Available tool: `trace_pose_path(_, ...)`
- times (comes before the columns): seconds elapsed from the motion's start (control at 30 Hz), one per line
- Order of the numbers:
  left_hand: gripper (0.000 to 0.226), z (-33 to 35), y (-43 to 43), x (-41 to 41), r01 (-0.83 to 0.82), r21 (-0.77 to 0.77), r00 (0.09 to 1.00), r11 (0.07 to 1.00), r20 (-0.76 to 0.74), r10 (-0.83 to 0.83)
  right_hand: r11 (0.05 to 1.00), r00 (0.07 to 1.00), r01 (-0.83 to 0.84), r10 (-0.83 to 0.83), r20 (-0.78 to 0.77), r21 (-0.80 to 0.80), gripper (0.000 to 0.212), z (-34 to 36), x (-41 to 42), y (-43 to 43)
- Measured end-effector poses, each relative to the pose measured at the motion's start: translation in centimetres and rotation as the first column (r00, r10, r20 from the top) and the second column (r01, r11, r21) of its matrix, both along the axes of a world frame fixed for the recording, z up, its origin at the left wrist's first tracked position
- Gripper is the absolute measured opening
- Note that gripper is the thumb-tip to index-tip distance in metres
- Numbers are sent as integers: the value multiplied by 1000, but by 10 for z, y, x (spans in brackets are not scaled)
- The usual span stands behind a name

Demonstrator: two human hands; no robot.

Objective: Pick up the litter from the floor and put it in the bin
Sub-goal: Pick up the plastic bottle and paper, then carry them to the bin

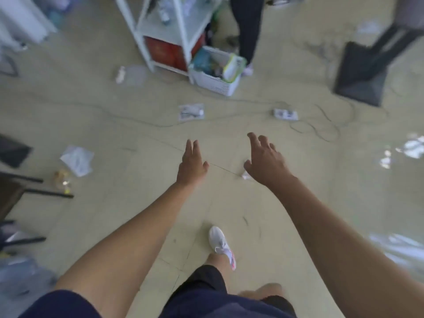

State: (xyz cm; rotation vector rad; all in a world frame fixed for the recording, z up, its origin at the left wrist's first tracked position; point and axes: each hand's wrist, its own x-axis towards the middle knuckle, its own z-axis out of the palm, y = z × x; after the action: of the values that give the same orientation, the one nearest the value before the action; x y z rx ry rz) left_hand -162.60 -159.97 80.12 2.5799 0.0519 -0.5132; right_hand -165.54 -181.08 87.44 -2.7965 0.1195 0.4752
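Across the tiled floor litter lies scattered, so the task looks barely started. Far centre: white shelf unit, with a white basket just beside it, already stuffed. Possibly the bin, can't confirm. Left hand and right hand are out front, apart, fingers spread, holding nothing. Left side: crumpled paper, yellowish wrapper near it. Beyond the hands: flat packet, second packet to its right. Likely first target: small white scrap, just under the right thumb, not yet gripped.
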Motion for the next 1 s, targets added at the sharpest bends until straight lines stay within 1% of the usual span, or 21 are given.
trace_pose_path(0.07, 76, 9, 55, 22, -109, -15, 994, 994, 27, 110, 992, 993, -119, 119, -10, -34, 72, 7, 45, 51)
trace_pose_path(0.17, 76, 32, 123, 51, -251, -34, 963, 967, 87, 253, 956, 958, -284, 286, 9, -74, 70, 22, 100, 118)
trace_pose_path(0.27, 77, 49, 174, 81, -335, -16, 934, 942, 124, 334, 921, 923, -380, 384, 36, -80, 70, 35, 151, 171)
trace_pose_path(0.4, 80, 50, 221, 127, -354, -5, 931, 935, 89, 353, 895, 896, -440, 443, 36, -74, 66, 32, 219, 223)
trace_pose_path(0.47, 84, 46, 240, 160, -371, -35, 925, 928, 69, 373, 878, 880, -471, 474, 16, -82, 62, 19, 260, 242)
trace_pose_path(0.57, 84, 38, 270, 222, -453, -115, 884, 884, 68, 462, 862, 866, -499, 500, -14, -89, 55, -1, 333, 271)
trace_pose_path(0.63, 85, 32, 291, 265, -486, -99, 869, 868, 52, 493, 839, 846, -532, 533, -24, -114, 52, -12, 383, 291)
trace_pose_path(0.73, 89, 22, 320, 332, -463, -60, 886, 884, -12, 463, 799, 807, -590, 588, -54, -118, 57, -22, 454, 320)
trace_pose_path(0.8, 92, 16, 341, 373, -468, -37, 884, 883, -28, 467, 764, 771, -636, 634, -60, -112, 63, -25, 498, 340)
trace_pose_path(0.9, 95, 13, 380, 435, -490, -54, 872, 870, -38, 488, 736, 744, -667, 666, -51, -119, 73, -23, 570, 376)
trace_pose_path(1.0, 99, 5, 424, 490, -478, -79, 878, 875, -49, 475, 717, 725, -687, 688, -38, -114, 74, -28, 640, 421)
